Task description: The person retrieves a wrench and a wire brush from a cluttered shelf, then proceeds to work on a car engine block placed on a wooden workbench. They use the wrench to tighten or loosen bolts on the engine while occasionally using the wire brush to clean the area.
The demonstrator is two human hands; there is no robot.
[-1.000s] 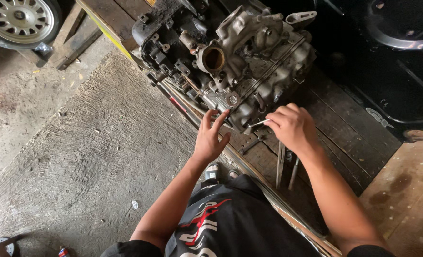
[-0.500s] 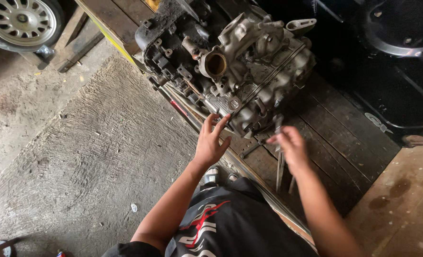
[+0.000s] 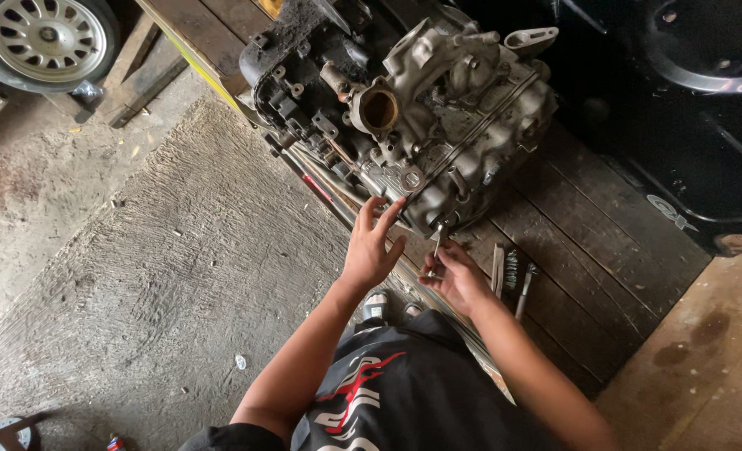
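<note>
A grimy metal engine block [image 3: 421, 108] sits on a dark wooden pallet [image 3: 571, 242]. My left hand [image 3: 373, 247] is open, its fingers spread and its fingertips touching the block's lower edge. My right hand [image 3: 454, 276] grips a slim metal wrench [image 3: 434, 249] that points up to the underside of the block's near corner. Both forearms reach out over my black shirt with its red and white pattern.
Several loose hand tools [image 3: 511, 274] lie on the pallet just right of my right hand. A car wheel [image 3: 43, 38] rests at the top left. Rough concrete floor [image 3: 154, 267] spreads to the left. A dark car body part [image 3: 688, 92] fills the top right.
My right hand has moved left and down from the tools on the pallet to the engine's near corner, now holding a wrench. My left hand stayed at the block's edge.
</note>
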